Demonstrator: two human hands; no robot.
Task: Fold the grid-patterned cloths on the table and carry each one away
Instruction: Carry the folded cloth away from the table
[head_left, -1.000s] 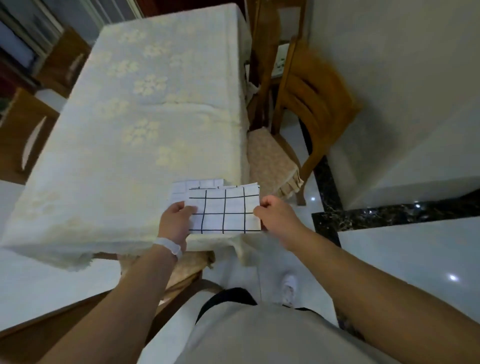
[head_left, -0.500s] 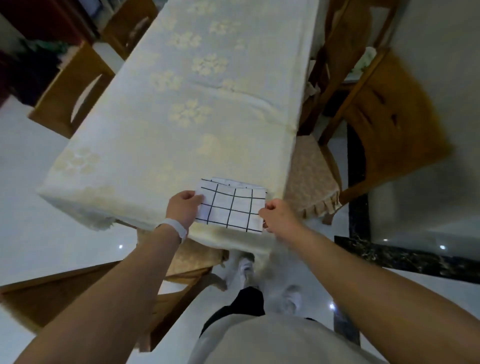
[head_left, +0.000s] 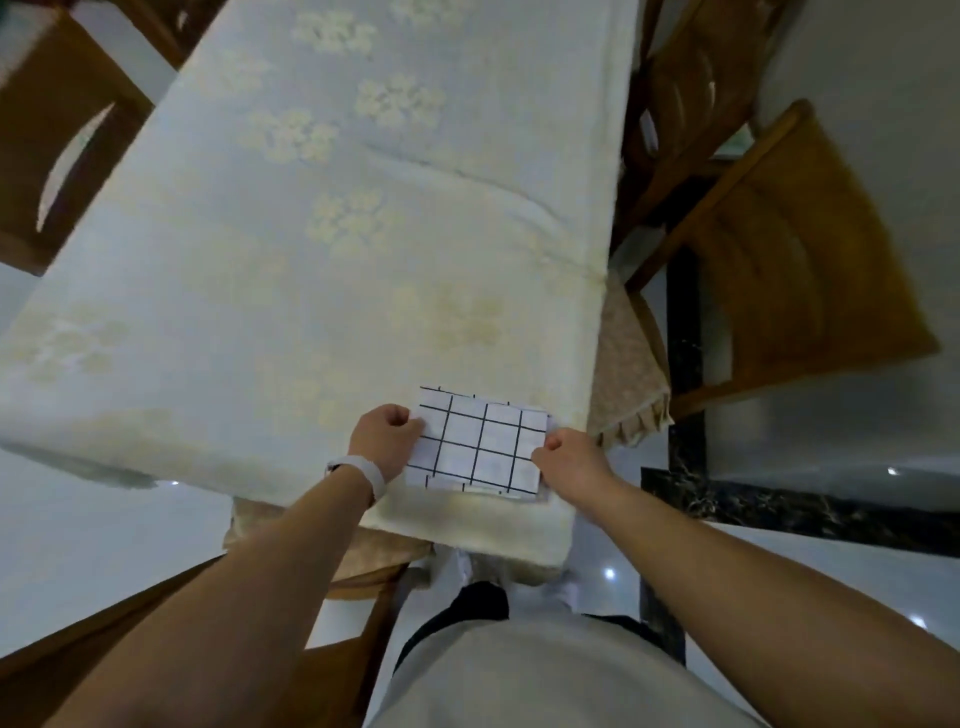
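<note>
A white cloth with a black grid (head_left: 480, 447), folded into a small rectangle, lies at the near right corner of the table (head_left: 322, 249). My left hand (head_left: 387, 441), a white band on its wrist, pinches the cloth's left edge. My right hand (head_left: 569, 462) pinches its right edge with curled fingers. The table is covered by a pale floral tablecloth; no other grid cloth shows on it.
Wooden chairs stand around the table: one with a cushioned seat (head_left: 628, 374) at the right, another (head_left: 789, 249) beyond it, one at the far left (head_left: 57, 135), one below me (head_left: 332, 566). A glossy white floor with a dark marble strip (head_left: 779, 504) lies to the right.
The view swung left and closer over the table. The folded cloth stays held between both hands at the near table corner, now lying flat on it.
</note>
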